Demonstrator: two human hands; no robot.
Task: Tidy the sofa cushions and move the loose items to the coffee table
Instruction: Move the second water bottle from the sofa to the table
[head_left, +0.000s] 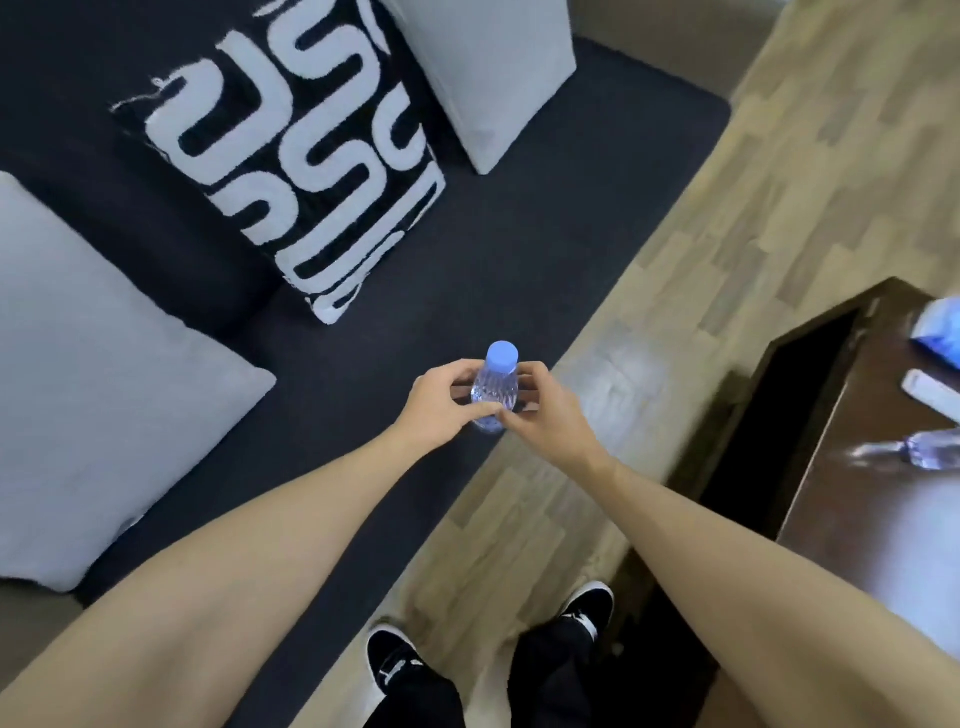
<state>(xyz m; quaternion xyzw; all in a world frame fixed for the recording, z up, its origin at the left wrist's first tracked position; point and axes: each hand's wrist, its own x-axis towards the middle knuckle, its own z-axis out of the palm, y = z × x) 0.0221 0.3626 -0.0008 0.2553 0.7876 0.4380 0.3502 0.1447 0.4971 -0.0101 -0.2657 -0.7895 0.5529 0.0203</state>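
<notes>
While the water bottle (496, 387) stands upright above the sofa (519, 270), left hand (441, 402) and right hand (540, 410) both seem clamped around it.

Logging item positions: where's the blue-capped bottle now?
Head view, centre: bottle held upright between left hand and right hand, over the sofa seat's front edge.

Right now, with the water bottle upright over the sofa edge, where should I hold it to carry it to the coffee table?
Grip the water bottle around its ribbed body below the blue cap, from the side. It stands upright, and the left hand and right hand already flank it there.
</notes>
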